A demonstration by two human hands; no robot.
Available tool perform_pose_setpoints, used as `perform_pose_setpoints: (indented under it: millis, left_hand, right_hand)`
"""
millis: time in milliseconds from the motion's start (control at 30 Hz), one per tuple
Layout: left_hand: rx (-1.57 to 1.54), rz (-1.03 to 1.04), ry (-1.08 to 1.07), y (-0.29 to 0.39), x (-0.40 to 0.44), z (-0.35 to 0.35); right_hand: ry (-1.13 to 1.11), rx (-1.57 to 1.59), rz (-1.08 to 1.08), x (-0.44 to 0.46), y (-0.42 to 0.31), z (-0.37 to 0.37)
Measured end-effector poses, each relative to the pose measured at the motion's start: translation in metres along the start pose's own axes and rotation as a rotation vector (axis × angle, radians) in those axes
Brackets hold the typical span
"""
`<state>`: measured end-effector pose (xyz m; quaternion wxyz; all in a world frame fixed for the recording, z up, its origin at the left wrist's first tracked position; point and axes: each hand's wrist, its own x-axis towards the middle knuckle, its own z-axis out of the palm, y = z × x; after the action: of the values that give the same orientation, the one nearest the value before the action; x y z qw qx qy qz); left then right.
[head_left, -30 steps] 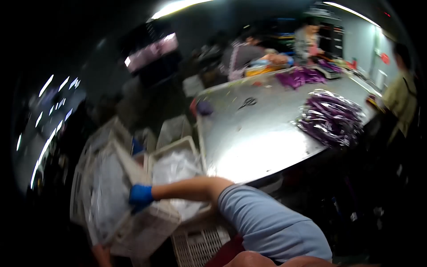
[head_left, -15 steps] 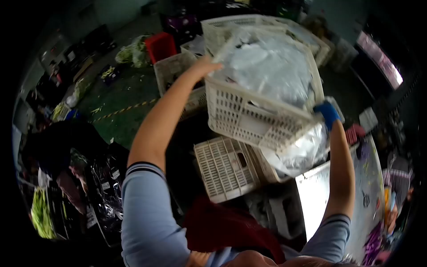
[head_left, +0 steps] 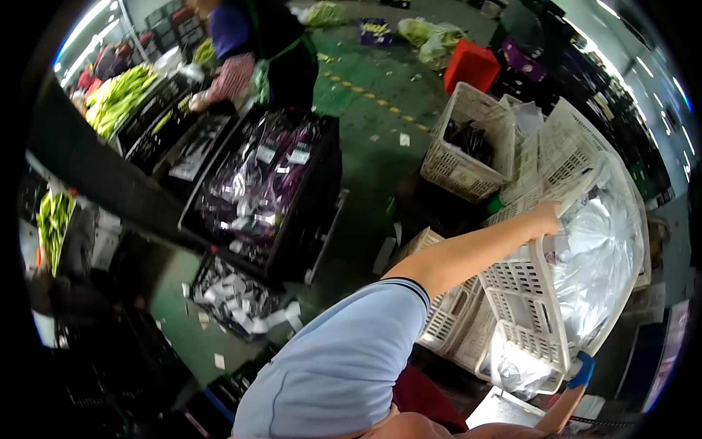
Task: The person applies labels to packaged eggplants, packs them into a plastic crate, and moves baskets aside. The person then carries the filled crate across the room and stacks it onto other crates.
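Where the white crate (head_left: 521, 298) is: tilted over lower crates (head_left: 441, 322).
Left hand (head_left: 545, 219): bare fingers clamped on near rim, left corner.
Right hand (head_left: 583, 370): gloved, clamped at right corner.
Plastic bags (head_left: 596, 256): inside crate.

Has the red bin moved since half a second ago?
No. The camera view has swung, but the red bin still stands just beyond the open white crate, beside the leafy greens.

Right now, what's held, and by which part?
White plastic crate, by its rim: left hand near one corner, blue-gloved right hand near another.
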<state>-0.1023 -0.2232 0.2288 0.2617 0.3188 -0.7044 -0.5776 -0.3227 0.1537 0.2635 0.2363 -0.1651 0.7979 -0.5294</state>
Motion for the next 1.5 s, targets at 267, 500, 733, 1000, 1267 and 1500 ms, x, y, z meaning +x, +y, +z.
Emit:
perform_pose_setpoints:
  millis: [267,500,733,1000,1267,1500]
  left_hand:
    - [-0.339,-0.021,-0.093,0.027,-0.121,-0.055]
    - [-0.537,-0.121,-0.014,0.007,-0.231,-0.097]
    - [-0.808,-0.049,0.019,-0.061,-0.337,-0.142]
    - [-0.626,-0.172,0.231,-0.135,-0.406,-0.150]
    - [-0.651,-0.239,0.258,-0.099,-0.402,-0.139]
    - [-0.403,-0.269,0.348,-0.139,-0.421,-0.061]
  right_hand:
    - [0.027,-0.053,-0.071,-0.056,-0.008,-0.002]
    - [-0.002,-0.017,-0.020,-0.125,0.006,0.012]
    - [-0.049,-0.175,-0.106,-0.200,0.003,0.089]
    - [-0.376,-0.598,-0.084,-0.167,0.080,0.147]
    - [-0.216,-0.508,-0.228,-0.153,0.128,0.128]
    - [-0.312,-0.678,-0.588,-0.075,0.194,0.069]
